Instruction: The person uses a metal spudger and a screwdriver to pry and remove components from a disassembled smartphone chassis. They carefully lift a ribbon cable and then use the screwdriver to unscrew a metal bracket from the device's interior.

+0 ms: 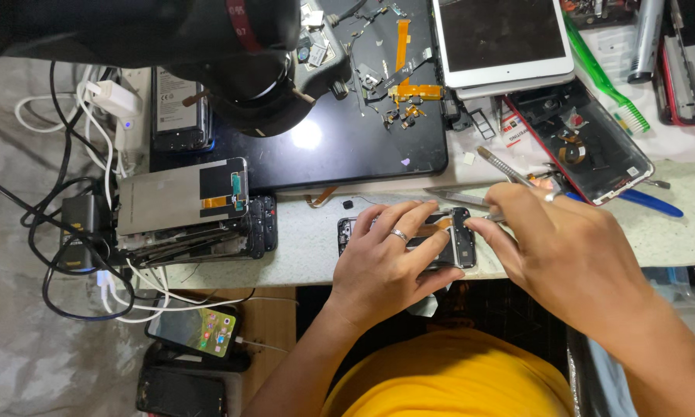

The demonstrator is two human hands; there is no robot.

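An opened black phone (462, 239) lies on the pale bench near its front edge. My left hand (386, 259), with a ring on one finger, lies over the phone and holds it down. My right hand (564, 247) grips metal tweezers (503, 167), whose handle sticks up and to the left; the tips are hidden by my fingers at the phone's right end. An orange flex part shows between my left fingers.
A microscope head (239, 54) hangs over a black mat (347, 147) strewn with small parts and orange flex cables. Stacked phone screens (185, 205) and cables sit left; a white tablet (502, 38), an open red-framed phone (579, 139), a green brush and a blue tool lie right.
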